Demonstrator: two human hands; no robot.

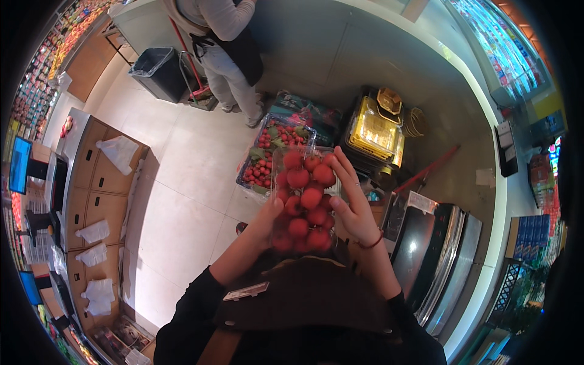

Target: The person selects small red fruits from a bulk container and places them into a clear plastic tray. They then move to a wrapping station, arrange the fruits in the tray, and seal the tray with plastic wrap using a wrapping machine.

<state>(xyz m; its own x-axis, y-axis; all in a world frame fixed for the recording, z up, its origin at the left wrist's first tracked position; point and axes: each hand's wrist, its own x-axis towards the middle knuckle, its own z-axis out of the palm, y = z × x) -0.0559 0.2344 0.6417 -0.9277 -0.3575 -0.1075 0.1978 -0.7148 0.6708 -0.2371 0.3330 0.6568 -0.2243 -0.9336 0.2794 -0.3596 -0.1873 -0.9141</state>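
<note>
A clear plastic clamshell box (305, 200) filled with round red fruits, which look like hawthorn, is held up in front of my apron (310, 296). My left hand (272, 216) grips the box's left side, its fingers mostly hidden behind or below it. On the right side, my right hand (355, 200) presses with the thumb low and the fingers stretched along the upper edge. A red cord bracelet (370, 240) circles the right wrist. Beyond the box, on the floor, stands a plastic-lined crate (248, 164) of loose red fruits with green leaves, partly covered by the held box.
Ahead, a person (232, 68) stands by a lined bin (157, 73) and a red-handled broom (182, 41). Stacked yellow trays (372, 130) are right of the crate. Flat dark panels (413, 251) lean at my right. A wooden cabinet counter (98, 196) runs along the left.
</note>
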